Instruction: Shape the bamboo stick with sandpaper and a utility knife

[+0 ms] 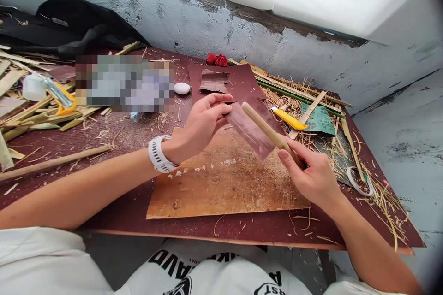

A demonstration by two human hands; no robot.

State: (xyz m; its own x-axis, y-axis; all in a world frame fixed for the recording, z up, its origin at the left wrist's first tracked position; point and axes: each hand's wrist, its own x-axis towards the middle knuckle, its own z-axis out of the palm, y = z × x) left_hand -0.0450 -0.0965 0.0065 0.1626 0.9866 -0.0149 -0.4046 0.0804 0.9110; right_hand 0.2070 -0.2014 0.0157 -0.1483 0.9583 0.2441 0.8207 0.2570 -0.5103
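The stick [261,123], pale, slim and rounded at its tip, slants from mid-frame down to the right, its lower part gripped in my right fingers [286,159]. Behind it, a creased, pinkish sheet [251,134] tilts the same way, its upper-left corner pinched by my left fingers [221,109].

Craft workshop; scattered shavings [273,97]; cut strips [11,81]; yellow cutter [291,120]; scuffed board [221,193].

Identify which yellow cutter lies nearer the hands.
The cutter beside the green sheet, just beyond the right hand; the other cutter lies far left, among strips.
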